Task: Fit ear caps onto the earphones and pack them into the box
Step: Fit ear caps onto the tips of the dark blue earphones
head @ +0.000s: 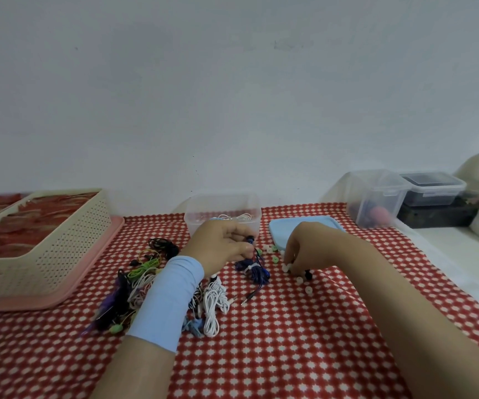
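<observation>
Head view, left to right. At nine o'clock, cream basket (59, 254), cut off at the edge. Tangled earphones (143, 280) partly hidden under the forearm (166, 303). Left hand (221, 246) pinching dark blue earbud (250, 240), before clear box (223, 208) at twelve o'clock, contents blurred. Right hand (310, 249) at one o'clock, fingertips down among white ear caps (299, 280); grip impossible to tell.

The left hand (221, 244) pinches a dark blue earphone (250, 240) near the clear box (223, 210); the right hand (304, 249) fingers white ear caps (300, 280) on the checked cloth (290, 341).
</observation>
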### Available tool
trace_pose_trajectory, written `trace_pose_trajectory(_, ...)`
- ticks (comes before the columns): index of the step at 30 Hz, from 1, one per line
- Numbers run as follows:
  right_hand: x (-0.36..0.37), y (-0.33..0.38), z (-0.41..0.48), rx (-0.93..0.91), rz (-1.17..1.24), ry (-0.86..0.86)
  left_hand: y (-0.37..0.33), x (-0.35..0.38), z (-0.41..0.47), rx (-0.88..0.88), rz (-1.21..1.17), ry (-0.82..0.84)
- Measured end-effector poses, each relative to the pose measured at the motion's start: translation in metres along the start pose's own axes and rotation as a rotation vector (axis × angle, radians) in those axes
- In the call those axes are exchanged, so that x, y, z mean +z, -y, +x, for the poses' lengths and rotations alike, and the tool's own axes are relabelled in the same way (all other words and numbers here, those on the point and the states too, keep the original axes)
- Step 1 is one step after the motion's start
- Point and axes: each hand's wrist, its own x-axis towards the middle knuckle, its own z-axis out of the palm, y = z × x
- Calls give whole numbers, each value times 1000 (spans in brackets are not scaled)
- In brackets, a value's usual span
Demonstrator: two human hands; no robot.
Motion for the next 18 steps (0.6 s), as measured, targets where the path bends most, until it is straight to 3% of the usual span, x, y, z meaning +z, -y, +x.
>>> trace_pose_trajectory(12,-4,13,-8,-169,180,-39,-2,-13,-3,42,689,8)
trace_pose_trajectory(14,-2,15,-7,-194,217,-36,-11,-13,-5,77,721,-4)
trace_pose_trajectory(18,-2,15,-7,-204,244,-49,-24,4,-11,6,720,150)
